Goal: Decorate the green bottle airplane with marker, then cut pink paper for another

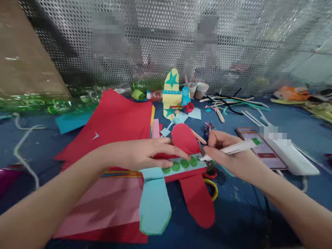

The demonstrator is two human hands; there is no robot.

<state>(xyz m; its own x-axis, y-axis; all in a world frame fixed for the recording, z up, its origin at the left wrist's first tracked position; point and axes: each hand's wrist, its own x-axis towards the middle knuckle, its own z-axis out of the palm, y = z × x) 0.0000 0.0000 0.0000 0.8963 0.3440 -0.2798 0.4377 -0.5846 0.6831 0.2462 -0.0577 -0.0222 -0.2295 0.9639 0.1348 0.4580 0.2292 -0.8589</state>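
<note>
The left hand (pixel 149 152) lies on the red paper shape (pixel 198 202) in the middle, fingers a bit apart, hiding some of its dotted blue strip (pixel 184 164). The right hand (pixel 228 155) pinches a white marker (pixel 238 147) at the strip's right end. A yellow ring (pixel 215 190) pokes out beside it. Big red sheets (pixel 124 117) lie left, a phone (pixel 261 148) right, and a yellow starry shape (pixel 168 87) far back on the tabletop (pixel 246 218).

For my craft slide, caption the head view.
Right hand holds a white marker at a row of green dots on a light-blue strip; left hand rests over it.
</note>
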